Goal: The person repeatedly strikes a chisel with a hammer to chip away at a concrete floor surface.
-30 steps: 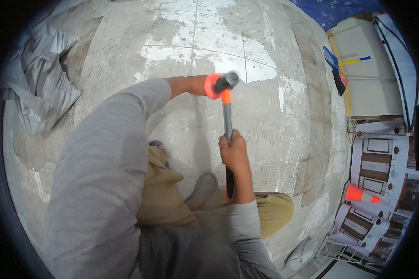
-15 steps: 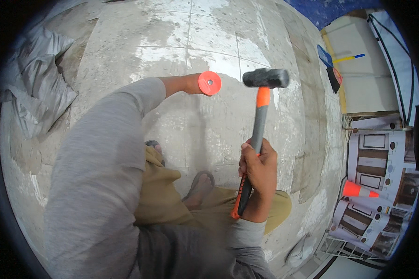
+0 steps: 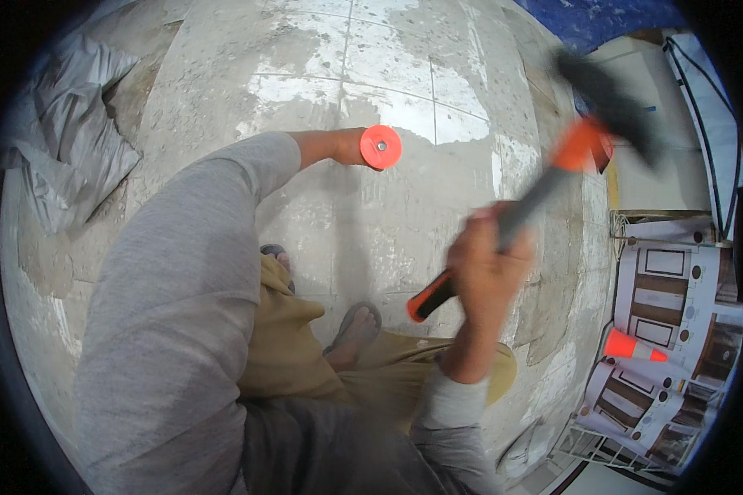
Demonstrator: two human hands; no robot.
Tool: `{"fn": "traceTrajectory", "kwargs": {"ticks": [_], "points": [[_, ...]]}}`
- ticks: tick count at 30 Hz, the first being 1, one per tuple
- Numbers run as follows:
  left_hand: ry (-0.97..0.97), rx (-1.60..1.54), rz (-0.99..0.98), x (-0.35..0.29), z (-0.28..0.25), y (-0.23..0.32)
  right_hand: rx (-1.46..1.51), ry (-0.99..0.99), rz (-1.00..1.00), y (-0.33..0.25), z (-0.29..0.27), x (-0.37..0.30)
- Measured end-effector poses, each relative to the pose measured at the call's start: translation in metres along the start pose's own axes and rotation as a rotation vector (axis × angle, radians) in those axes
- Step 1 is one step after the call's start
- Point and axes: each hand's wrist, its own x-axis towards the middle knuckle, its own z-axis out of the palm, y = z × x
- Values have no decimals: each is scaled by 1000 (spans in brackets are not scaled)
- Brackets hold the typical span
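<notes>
My left hand (image 3: 348, 146) is stretched forward over the floor, closed around a chisel with a round orange-red guard (image 3: 390, 157). I look straight down on the guard and the metal end at its centre; the shaft and tip below are hidden. In my right hand (image 3: 489, 268) is a sledgehammer (image 3: 530, 198) with a grey and orange handle, gripped partway along it. Its dark head, blurred by motion, is raised up and to the right, well apart from the chisel.
Worn tile floor (image 3: 305, 198) with white patches lies under my sandalled feet. A crumpled whitish sack (image 3: 70, 148) is at the far left. On the right stand an orange and white cone (image 3: 631, 345) and printed panels (image 3: 660, 285). Blue sheeting (image 3: 611, 16) is at the upper right.
The hammer has swung up and to the right, away from the chisel, and my right hand has risen with it. My left hand and the chisel stay nearly in place.
</notes>
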Motion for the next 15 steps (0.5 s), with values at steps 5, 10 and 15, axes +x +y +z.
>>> {"fn": "traceTrajectory", "kwargs": {"ticks": [5, 10, 15], "points": [[28, -107, 155, -8, 12, -6, -259, -378, 546, 95, 24, -19], [10, -98, 51, -2, -16, 2, -70, -283, 669, 70, -10, -36], [91, -140, 6, 4, -18, -2, -63, -170, 529, 11, -29, -28]]}}
